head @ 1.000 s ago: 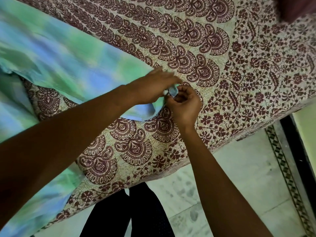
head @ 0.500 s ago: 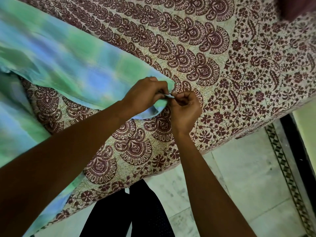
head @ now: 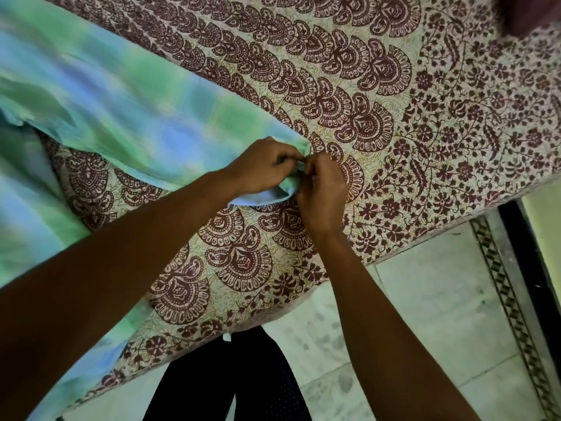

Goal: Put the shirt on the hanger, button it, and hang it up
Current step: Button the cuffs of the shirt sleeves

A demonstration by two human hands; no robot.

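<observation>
Head view: the shirt (head: 127, 110) lies spread on the bed (head: 425, 132), one end near the bed's front edge, where the left hand (head: 264, 170) and right hand (head: 323, 192) both pinch it with curled fingers (head: 318, 170).
</observation>
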